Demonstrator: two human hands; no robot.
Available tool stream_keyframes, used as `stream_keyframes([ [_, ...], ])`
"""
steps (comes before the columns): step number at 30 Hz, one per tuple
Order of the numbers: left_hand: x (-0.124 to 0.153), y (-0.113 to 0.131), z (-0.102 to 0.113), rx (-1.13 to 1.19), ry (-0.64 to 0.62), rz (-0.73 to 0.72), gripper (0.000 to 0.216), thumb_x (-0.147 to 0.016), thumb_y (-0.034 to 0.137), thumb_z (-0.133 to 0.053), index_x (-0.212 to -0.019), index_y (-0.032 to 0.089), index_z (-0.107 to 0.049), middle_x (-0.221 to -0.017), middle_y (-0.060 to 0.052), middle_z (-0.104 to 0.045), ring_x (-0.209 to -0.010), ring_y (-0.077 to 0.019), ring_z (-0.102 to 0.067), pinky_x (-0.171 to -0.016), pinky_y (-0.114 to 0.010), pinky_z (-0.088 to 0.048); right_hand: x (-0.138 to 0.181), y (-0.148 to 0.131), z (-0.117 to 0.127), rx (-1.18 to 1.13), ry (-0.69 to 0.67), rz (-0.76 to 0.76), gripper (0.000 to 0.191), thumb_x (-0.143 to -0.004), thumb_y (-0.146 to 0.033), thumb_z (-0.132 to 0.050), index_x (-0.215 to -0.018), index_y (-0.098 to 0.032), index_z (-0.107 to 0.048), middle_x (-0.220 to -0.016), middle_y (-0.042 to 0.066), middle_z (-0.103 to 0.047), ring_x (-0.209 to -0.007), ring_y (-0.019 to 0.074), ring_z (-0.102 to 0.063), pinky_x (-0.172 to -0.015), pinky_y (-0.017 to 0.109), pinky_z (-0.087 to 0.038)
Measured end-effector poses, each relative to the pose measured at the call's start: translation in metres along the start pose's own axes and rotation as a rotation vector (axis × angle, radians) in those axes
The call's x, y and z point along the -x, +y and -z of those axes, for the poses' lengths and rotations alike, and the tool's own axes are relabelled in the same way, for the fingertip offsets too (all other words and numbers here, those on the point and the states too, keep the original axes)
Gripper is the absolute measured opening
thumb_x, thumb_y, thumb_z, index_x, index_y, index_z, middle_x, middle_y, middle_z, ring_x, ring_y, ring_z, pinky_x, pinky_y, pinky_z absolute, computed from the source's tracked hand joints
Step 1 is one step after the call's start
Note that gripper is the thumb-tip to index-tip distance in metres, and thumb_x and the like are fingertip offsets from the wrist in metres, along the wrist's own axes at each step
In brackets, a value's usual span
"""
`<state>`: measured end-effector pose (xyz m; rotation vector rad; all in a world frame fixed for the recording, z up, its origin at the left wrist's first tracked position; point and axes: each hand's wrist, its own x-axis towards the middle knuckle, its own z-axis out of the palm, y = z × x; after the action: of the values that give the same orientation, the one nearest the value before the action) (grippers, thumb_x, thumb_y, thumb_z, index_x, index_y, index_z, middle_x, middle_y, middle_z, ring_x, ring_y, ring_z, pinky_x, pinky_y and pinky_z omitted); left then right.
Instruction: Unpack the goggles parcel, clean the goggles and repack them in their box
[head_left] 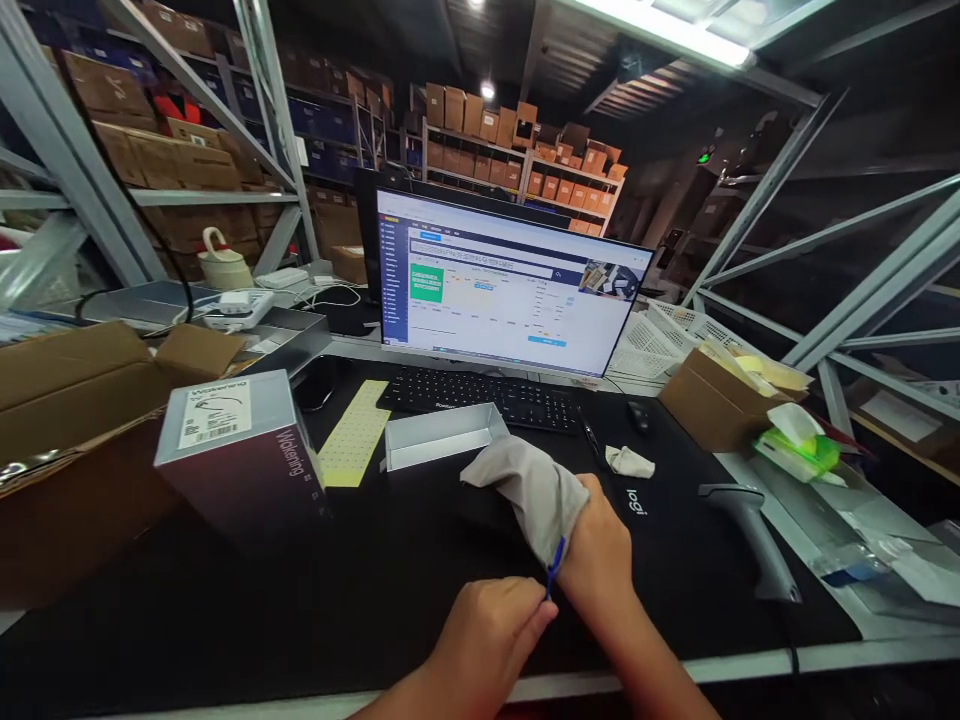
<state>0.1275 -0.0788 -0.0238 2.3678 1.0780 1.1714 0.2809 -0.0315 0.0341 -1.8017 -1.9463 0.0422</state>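
The left hand (pixel 491 640) is pinching a blue drawstring (pixel 555 566), while the right hand (pixel 598 548) is closing around the gathered neck of a grey cloth pouch (pixel 525 492), which is hanging just above a black desk mat (pixel 225 600). The pouch is looking soft and light, best held at that neck. Beyond it, the mat is showing a "logi" mark (pixel 636 502), and a grey box (pixel 240 460) is carrying a barcode label (pixel 214 414) and lettering that seems to read "Wolvering".

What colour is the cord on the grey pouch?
The cord is blue, best in the head view.
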Motion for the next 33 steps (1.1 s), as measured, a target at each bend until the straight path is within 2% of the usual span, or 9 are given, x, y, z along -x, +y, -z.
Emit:
stream_keyframes([
  [5, 0.013, -0.024, 0.036, 0.008, -0.046, -0.03, 0.049, -0.108, 0.036, -0.03, -0.065, 0.02, -0.047, -0.054, 0.005, -0.054, -0.048, -0.0069, -0.052, -0.05, -0.021, -0.034, -0.026, 0.059, 0.048, -0.683, -0.552, 0.287, 0.03, -0.07, -0.038, -0.08, -0.095, -0.023, -0.076, -0.109, 0.005, -0.066, -0.097, 0.0219, -0.061, -0.078, 0.031, -0.048],
  [9, 0.029, -0.038, 0.066, -0.027, -0.135, -0.113, 0.05, -0.108, 0.036, -0.03, -0.062, 0.02, -0.041, -0.054, 0.006, -0.048, -0.047, -0.0067, -0.048, -0.052, -0.021, -0.035, -0.042, 0.109, 0.053, -1.294, -0.143, -0.209, 0.034, -0.064, -0.051, -0.084, -0.072, -0.019, -0.076, -0.068, 0.0, -0.054, -0.053, 0.0077, -0.037, -0.043, 0.02, -0.026],
  [12, 0.031, -0.04, 0.077, -0.031, -0.245, -0.136, 0.05, -0.108, 0.038, -0.028, -0.063, 0.02, -0.042, -0.054, 0.005, -0.05, -0.048, -0.0077, -0.049, -0.052, -0.022, -0.036, -0.042, 0.119, 0.041, -1.483, -0.071, -0.501, 0.032, -0.061, -0.043, -0.087, -0.067, -0.016, -0.07, -0.058, -0.007, -0.038, -0.048, 0.0044, -0.027, -0.037, 0.015, -0.019],
  [16, 0.01, -0.042, 0.089, -0.132, -0.181, -0.031, 0.041, -0.105, 0.033, -0.04, -0.069, 0.021, -0.054, -0.063, 0.003, -0.056, -0.056, -0.0102, -0.054, -0.055, -0.022, -0.039, -0.036, 0.126, 0.035, -1.685, -0.12, -0.519, 0.019, -0.072, -0.032, -0.077, -0.077, -0.018, -0.064, -0.066, -0.006, -0.045, -0.047, 0.0034, -0.033, -0.034, 0.011, -0.03],
  [19, -0.016, -0.048, 0.096, -0.172, -0.052, 0.067, 0.03, -0.103, 0.03, -0.043, -0.081, 0.021, -0.063, -0.088, -0.002, -0.063, -0.08, -0.0146, -0.062, -0.071, -0.024, -0.049, -0.033, 0.136, 0.038, -1.804, -0.055, -0.526, 0.009, -0.077, -0.02, -0.068, -0.084, -0.02, -0.063, -0.073, -0.004, -0.052, -0.051, 0.0053, -0.047, -0.036, 0.011, -0.042],
  [23, -0.048, -0.059, 0.09, -0.132, 0.045, 0.168, 0.035, -0.102, 0.036, -0.041, -0.08, 0.02, -0.063, -0.132, -0.011, -0.056, -0.128, -0.0245, -0.054, -0.108, -0.04, -0.047, -0.034, 0.139, 0.042, -1.857, 0.191, -0.593, 0.02, -0.075, -0.014, -0.066, -0.094, -0.019, -0.064, -0.101, 0.007, -0.068, -0.084, 0.0129, -0.071, -0.067, 0.021, -0.065],
  [27, -0.071, -0.064, 0.072, -0.025, -0.065, 0.258, 0.038, -0.103, 0.041, -0.038, -0.081, 0.02, -0.061, -0.148, -0.014, -0.049, -0.139, -0.0293, -0.049, -0.114, -0.051, -0.044, -0.042, 0.116, 0.039, -1.706, 0.34, -0.455, 0.034, -0.074, -0.027, -0.073, -0.106, -0.018, -0.064, -0.115, 0.012, -0.07, -0.118, 0.0216, -0.067, -0.105, 0.036, -0.057],
  [30, -0.08, -0.066, 0.062, 0.021, -0.118, 0.255, 0.037, -0.102, 0.039, -0.039, -0.084, 0.019, -0.063, -0.147, -0.015, -0.053, -0.137, -0.0293, -0.052, -0.112, -0.05, -0.045, -0.055, 0.089, 0.026, -1.428, 0.253, -0.355, 0.051, -0.073, -0.04, -0.08, -0.118, -0.022, -0.062, -0.124, 0.011, -0.067, -0.128, 0.0241, -0.061, -0.118, 0.048, -0.041],
  [33, -0.084, -0.064, 0.061, 0.057, -0.194, 0.239, 0.033, -0.103, 0.035, -0.04, -0.102, 0.019, -0.069, -0.131, -0.012, -0.067, -0.125, -0.0268, -0.061, -0.107, -0.046, -0.049, -0.076, 0.067, 0.014, -1.047, -0.059, -0.26, 0.075, -0.071, -0.05, -0.081, -0.134, -0.021, -0.054, -0.143, 0.018, -0.056, -0.137, 0.03, -0.053, -0.117, 0.056, -0.037],
])
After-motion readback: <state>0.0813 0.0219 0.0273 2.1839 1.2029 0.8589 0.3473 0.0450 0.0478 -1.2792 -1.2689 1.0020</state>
